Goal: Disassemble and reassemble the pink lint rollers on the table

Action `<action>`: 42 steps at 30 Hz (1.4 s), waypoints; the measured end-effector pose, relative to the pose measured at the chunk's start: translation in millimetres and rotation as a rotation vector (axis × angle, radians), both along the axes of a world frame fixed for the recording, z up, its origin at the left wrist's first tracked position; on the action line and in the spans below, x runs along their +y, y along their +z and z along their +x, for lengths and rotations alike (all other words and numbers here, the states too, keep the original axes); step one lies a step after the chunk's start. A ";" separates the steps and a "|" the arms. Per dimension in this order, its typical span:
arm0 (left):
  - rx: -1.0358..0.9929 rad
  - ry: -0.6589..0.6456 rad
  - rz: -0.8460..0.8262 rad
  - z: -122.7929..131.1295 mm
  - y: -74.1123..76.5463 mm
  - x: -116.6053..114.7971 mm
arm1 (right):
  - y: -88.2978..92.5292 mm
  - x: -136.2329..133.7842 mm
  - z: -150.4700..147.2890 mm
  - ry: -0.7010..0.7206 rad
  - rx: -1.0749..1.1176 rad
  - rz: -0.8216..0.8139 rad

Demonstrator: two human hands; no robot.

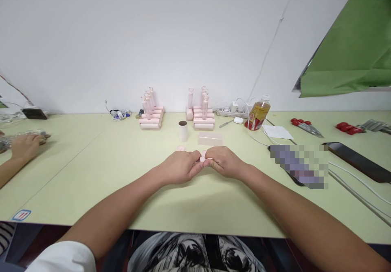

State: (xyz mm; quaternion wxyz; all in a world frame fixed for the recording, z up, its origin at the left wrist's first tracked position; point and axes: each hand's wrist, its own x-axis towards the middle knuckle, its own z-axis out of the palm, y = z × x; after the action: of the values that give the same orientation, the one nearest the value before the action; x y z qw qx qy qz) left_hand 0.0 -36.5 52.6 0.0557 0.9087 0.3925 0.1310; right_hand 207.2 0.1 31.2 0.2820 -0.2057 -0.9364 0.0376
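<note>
My left hand (pixel 180 166) and my right hand (pixel 224 161) meet at the middle of the pale green table (pixel 91 170), fingers pinched together around a small pink piece (pixel 203 156). Just beyond them lie a pink round cap (pixel 181 148), a white paper roll tube (pixel 183 131) standing upright, and a clear pink rectangular cover (pixel 210 138). Further back two stacks of pink rollers (pixel 151 119) (pixel 203 119) stand with pink handles upright on them.
A bottle of amber drink (pixel 258 115), a power strip (pixel 232 111), white paper (pixel 277 131), red-handled pliers (pixel 305 126) and a dark phone (pixel 357 161) lie right. Another person's hand (pixel 24 146) rests far left. Cables run along the right edge.
</note>
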 end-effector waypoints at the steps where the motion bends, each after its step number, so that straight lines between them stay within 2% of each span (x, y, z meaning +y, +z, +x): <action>1: -0.003 0.000 -0.001 0.2 -0.1 0.1 | 0.7 -0.4 0.3 -0.003 -0.001 -0.004; 11: -0.036 0.026 -0.021 -0.1 1.5 -1.4 | 1.8 -0.8 1.2 -0.001 0.015 -0.011; 13: -0.088 0.073 -0.070 -4.9 0.7 2.2 | 8.5 -0.3 7.4 -0.069 0.039 -0.009; 16: -0.185 0.171 -0.137 -13.5 1.7 8.8 | 20.2 1.8 20.8 -0.246 0.111 -0.004; 19: -0.262 0.194 -0.153 -18.6 5.3 12.7 | 25.7 5.7 31.2 -0.353 0.177 -0.032; 27: -0.328 0.213 -0.114 -21.1 5.1 14.9 | 19.7 19.9 39.4 -0.481 0.243 -0.096; 33: -0.335 0.205 -0.078 -24.3 0.6 18.3 | 15.3 29.9 44.8 -0.541 0.178 -0.176; 37: -0.410 0.228 0.013 -28.4 -6.1 25.7 | 8.6 41.1 53.1 -0.628 0.027 -0.329; 42: -0.576 0.157 0.337 -30.5 -11.9 31.4 | 3.3 49.4 64.4 -0.743 -0.236 -0.517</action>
State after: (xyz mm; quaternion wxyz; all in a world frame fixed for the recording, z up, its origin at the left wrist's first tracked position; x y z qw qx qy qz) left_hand -30.5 -5.1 40.7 0.0030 0.7978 0.4020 0.4492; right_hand 271.5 49.5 34.5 0.1073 -0.5934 -0.7849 0.1423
